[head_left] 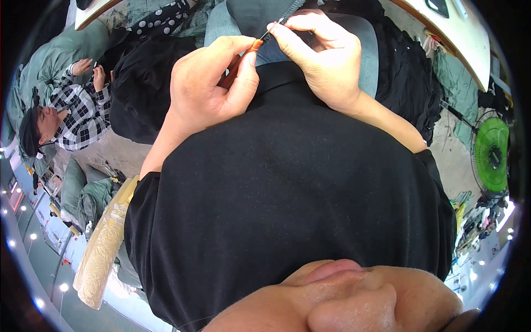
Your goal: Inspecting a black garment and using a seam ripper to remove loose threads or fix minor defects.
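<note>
Both my hands meet at the top middle of the head view, above my lap. My left hand is closed round a thin tool with an orange-brown handle; its exact kind cannot be made out. The tool's slim dark end points up and right, towards the other hand's fingertips. Between thumb and fingers my right hand pinches the edge of a dark cloth, where a grey stitched-looking strip runs. The cloth lies beyond my hands, over my knees.
A white table curves round the upper right, and another table edge shows upper left. Dark cloth heaps lie on both sides. A green fan stands right. At left, a person in a checked shirt sits near green bundles.
</note>
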`<state>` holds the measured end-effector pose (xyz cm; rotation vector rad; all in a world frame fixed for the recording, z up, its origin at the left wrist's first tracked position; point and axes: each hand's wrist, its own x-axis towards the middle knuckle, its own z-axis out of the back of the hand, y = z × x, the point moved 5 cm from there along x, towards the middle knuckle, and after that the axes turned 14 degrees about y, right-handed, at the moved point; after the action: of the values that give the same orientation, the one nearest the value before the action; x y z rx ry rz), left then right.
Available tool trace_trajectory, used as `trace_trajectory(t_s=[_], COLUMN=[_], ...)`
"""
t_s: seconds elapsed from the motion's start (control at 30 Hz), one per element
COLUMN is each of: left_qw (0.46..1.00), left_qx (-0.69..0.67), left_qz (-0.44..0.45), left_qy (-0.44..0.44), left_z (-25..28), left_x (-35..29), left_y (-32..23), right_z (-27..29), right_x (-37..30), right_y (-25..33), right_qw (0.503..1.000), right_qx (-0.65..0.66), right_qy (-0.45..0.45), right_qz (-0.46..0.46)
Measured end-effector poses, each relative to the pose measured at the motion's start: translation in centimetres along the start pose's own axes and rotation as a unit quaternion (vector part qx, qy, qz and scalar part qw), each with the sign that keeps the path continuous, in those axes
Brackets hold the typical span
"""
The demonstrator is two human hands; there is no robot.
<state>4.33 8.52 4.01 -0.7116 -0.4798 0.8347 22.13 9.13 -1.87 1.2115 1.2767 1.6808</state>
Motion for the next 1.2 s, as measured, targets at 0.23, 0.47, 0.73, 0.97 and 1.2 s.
trace_trajectory(t_s=[0.23, 0.47, 0.73, 0.97, 1.2], left_qw=[1.0, 1.0, 0.997, 0.998, 0.99], left_qx=[-0.013, -0.015, -0.025, -0.039, -0.132], left_qz=[0.004, -0.01, -0.034, -0.02, 0.018], left_qy=[-0.012, -0.025, -0.064, -0.054, -0.055], left_z=[0.0, -0.1, -0.7, -0.3, -0.7], left_x=[0.2, 0.9, 1.0, 2.0, 2.9], left_y=[-0.1, -0.4, -0.3, -0.9, -0.7], right_z=[-0.1, -0.1, -0.1, -0.1, -0.3], right_x=[0.2, 0.3, 0.2, 0.4, 0.5], right_y=[0.5, 0.5, 0.5, 0.7, 1.0], right_qw=[0.999, 0.999, 0.998, 0.994, 0.991], right_qx=[-0.043, -0.023, -0.051, -0.089, -0.11], right_qy=[0.013, -0.021, -0.016, -0.028, -0.039], right_qz=[0.007, 0.015, 0.029, 0.057, 0.072])
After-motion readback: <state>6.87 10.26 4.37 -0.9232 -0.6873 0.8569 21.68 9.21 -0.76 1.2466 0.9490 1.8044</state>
